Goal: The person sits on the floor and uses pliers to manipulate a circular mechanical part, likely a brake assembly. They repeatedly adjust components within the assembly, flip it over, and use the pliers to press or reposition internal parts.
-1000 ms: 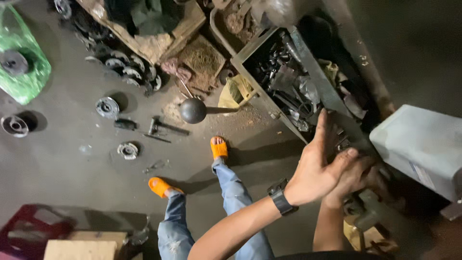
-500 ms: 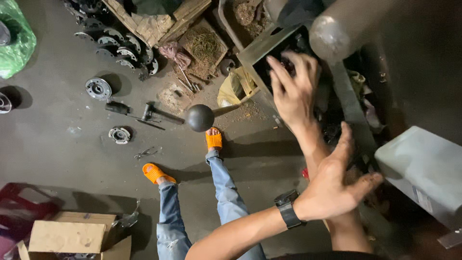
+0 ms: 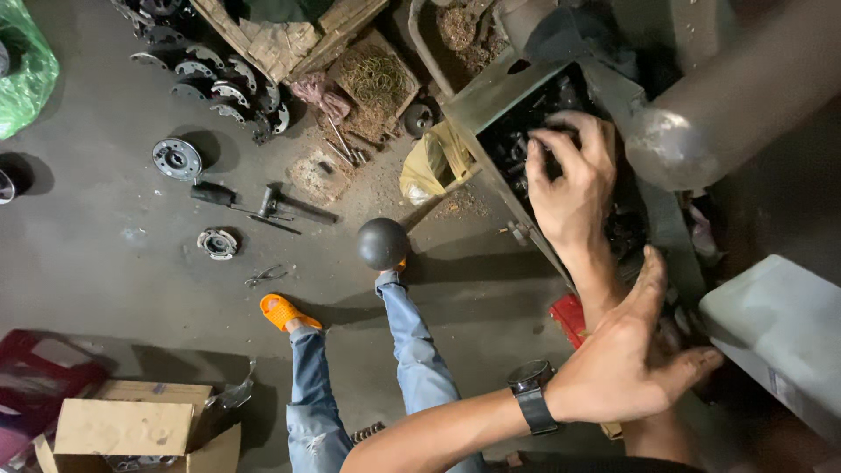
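My right hand (image 3: 571, 180) reaches down into the long metal tray (image 3: 484, 95), its fingers curled over the heap of dark metal parts (image 3: 526, 140) lying in it; whether the fingertips have closed on one piece I cannot tell, since they sink among the parts. My left hand (image 3: 629, 368), a black watch (image 3: 532, 396) on its wrist, hangs nearer to me with fingers and thumb spread wide, holding nothing, its fingertips near the corner of the pale grey box (image 3: 780, 337) to the right. A thick round metal bar (image 3: 701, 114) crosses above the tray. Below, on the concrete floor (image 3: 105, 263), my legs in jeans end in orange sandals (image 3: 282, 310), and a dark ball knob (image 3: 382, 243) shows just above one foot. Round metal discs (image 3: 177, 158) lie scattered further off, a cardboard box (image 3: 131, 434) sits at the lower left, and a green plastic bag (image 3: 26, 79) lies at the upper left edge.
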